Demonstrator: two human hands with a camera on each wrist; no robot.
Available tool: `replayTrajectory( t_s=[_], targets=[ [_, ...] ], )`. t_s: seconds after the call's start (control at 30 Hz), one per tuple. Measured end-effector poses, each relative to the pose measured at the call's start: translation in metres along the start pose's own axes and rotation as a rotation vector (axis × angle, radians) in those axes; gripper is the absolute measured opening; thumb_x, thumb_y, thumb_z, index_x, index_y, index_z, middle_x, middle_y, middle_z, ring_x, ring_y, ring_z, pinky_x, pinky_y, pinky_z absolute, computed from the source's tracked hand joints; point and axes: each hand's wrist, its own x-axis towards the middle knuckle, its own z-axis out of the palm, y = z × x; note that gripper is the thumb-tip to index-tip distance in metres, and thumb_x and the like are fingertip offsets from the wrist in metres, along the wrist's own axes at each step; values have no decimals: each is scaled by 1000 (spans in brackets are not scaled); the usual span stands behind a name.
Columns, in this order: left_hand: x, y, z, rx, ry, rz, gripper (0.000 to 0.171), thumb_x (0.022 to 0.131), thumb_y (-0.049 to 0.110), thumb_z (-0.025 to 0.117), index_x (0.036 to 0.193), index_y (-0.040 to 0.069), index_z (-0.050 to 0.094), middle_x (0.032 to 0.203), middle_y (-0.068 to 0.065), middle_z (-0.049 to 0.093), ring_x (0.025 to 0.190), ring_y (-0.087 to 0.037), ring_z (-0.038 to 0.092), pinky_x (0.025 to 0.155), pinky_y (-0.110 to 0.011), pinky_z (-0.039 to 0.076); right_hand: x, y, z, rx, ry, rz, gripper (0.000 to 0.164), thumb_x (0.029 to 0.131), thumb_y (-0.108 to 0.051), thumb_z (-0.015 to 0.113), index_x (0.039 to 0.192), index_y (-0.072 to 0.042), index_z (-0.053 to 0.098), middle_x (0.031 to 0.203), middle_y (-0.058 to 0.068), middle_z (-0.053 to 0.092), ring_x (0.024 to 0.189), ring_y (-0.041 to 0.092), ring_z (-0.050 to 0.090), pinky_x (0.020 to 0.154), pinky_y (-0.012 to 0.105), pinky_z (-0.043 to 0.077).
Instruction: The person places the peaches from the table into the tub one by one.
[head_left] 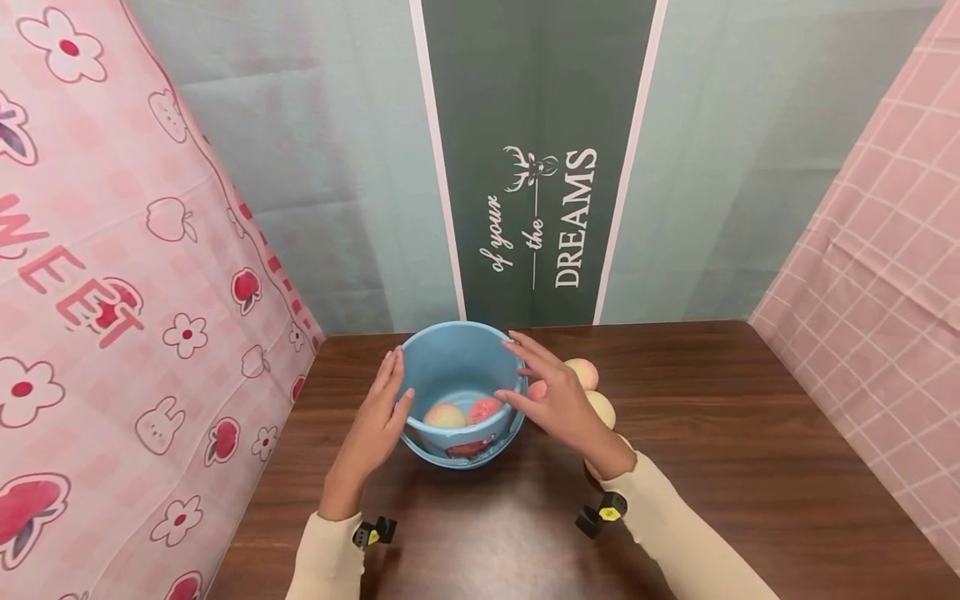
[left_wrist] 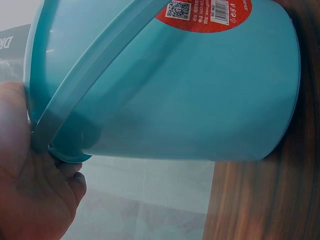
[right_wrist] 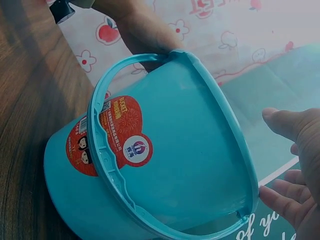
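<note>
A blue bucket stood just below the centre of the head view, near the far edge of the brown table, its mouth tipped toward the camera. The left hand lay against the bucket's left side, its fingers loosely extended up to the rim and its thumb set apart near the front edge. In the left wrist view the palm met the rim at the left of the frame, beside the end of the handle; the fingertips passed behind the bucket, so how firmly they pressed was hard to tell.

The right hand was spread at the bucket's right side, thumb and fingers well parted. The right wrist view, at the right of the frame, showed one fingertip at or very close to the rim and the thumb clear of it; nothing was gripped.

Inside the bucket, toward the front, sat a pale ball and a pink ball. Right of the bucket, partly hidden by the right hand and forearm, were more balls. A red sticker marked the bucket's side, left of centre in the right wrist view.
</note>
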Motion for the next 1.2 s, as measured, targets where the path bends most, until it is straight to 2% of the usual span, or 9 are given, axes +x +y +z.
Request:
replayTrajectory(
  t_s=[0.07, 0.2, 0.37, 0.63, 0.8, 0.93, 1.2],
  targets=[
    [0, 0, 0, 2, 0, 1, 67, 108, 33, 47, 163, 11, 15, 170, 1, 7, 156, -25, 9, 118, -58, 23, -1, -1, -2, -5, 3, 1, 77, 77, -11, 89, 146, -9, 55, 155, 9, 46, 111, 38, 69, 88, 46, 57],
    [0, 1, 0, 10, -3, -3, 67, 108, 33, 47, 163, 12, 14, 170, 0, 7, 156, -27, 9, 118, -58, 23, -3, -1, -5, -21, 8, 7, 77, 77, -11, 89, 146, -9, 55, 154, 12, 47, 109, 36, 70, 88, 41, 57],
    [-1, 1, 0, 11, -7, -13, 68, 108, 33, 47, 164, 13, 13, 170, -1, 7, 156, -27, 9, 117, -59, 24, -7, -1, -9, -19, 8, 28, 77, 79, -12, 88, 148, -11, 54, 155, 5, 46, 108, 31, 71, 87, 39, 58],
    [-1, 1, 0, 11, -7, -13, 68, 108, 33, 47, 164, 13, 13, 170, -1, 7, 156, -28, 9, 116, -61, 23, -18, 1, -21, -64, 15, 118, 75, 83, -31, 86, 149, -30, 52, 155, -5, 47, 116, 21, 68, 90, 43, 57],
    [0, 1, 0, 10, -5, -11, 68, 108, 33, 47, 164, 14, 13, 170, -1, 7, 156, -28, 9, 116, -61, 24, -24, 7, -27, -82, 24, 128, 76, 82, -24, 87, 150, -29, 52, 155, -3, 48, 129, 23, 55, 92, 44, 56],
    [0, 2, 0, 8, -5, -12, 68, 108, 33, 47, 164, 14, 12, 170, -1, 7, 156, -27, 9, 117, -59, 23, -30, 12, -31, -113, 33, 151, 80, 81, -18, 87, 151, -31, 50, 155, -3, 48, 127, 25, 55, 90, 45, 57],
    [1, 2, 0, 11, 0, -14, 68, 108, 29, 48, 164, 13, 12, 170, -1, 6, 156, -26, 9, 118, -59, 22, -37, 19, -39, -111, 54, 156, 75, 84, -23, 85, 150, -31, 51, 155, -2, 47, 136, 23, 52, 92, 39, 55]
  ],
)
